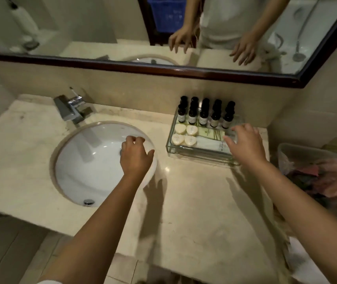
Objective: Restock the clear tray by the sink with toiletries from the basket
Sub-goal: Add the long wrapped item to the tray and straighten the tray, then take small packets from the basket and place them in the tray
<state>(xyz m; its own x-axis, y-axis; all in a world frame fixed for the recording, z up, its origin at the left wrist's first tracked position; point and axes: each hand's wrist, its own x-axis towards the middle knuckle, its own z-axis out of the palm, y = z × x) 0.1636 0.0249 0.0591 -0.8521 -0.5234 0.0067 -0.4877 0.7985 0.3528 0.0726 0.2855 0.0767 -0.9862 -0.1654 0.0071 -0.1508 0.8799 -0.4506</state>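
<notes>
A clear tray stands on the counter right of the sink. It holds several dark bottles with black caps at the back, several pale wrapped soaps at front left, and flat white and green packets to their right. My right hand hovers over the tray's right front corner, fingers spread, holding nothing. My left hand hangs over the sink's right side with loosely curled fingers, empty. A clear plastic basket with pink and dark items sits at the right edge.
A chrome faucet stands behind the sink. A dark-framed mirror runs along the wall above the counter. Beige stone counter spreads in front of the tray. The counter's front edge drops to a tiled floor at lower left.
</notes>
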